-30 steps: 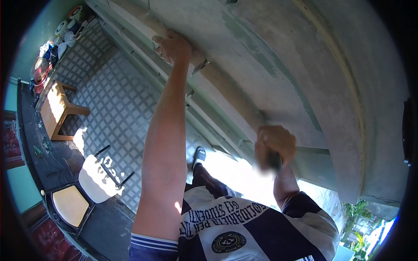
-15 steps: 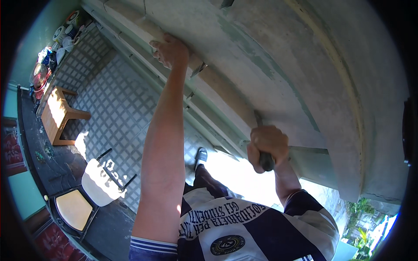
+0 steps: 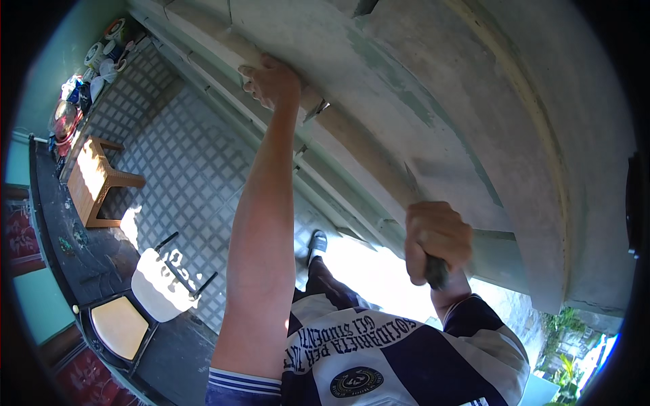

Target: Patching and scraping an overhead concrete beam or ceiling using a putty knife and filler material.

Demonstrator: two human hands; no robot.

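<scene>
High up, my left hand point(image 3: 274, 80) grips the long grey-white ledge point(image 3: 352, 139) of a slanted, plastered ceiling or wall surface, fingers curled over its edge. My right hand point(image 3: 440, 233), lower and to the right, is closed round the dark handle point(image 3: 437, 272) of a hand tool. A narrow, pointed metal blade point(image 3: 411, 177) sticks out beyond the fist and lies against the ledge's surface; its exact kind is hard to make out. Between my hands a small metal bracket point(image 3: 317, 110) juts from the ledge.
Below at left are a brown plastic stool point(image 3: 91, 179), a white chair point(image 3: 159, 284) and a cream-seated chair point(image 3: 122, 327). Buckets and bags point(image 3: 101, 64) crowd the far left corner. The floor is tiled point(image 3: 196, 149). Plants point(image 3: 565, 372) show outside at lower right.
My right hand has drawn the tool down and to the right along the ledge. The left hand keeps its hold, while the whole view has shifted slightly.
</scene>
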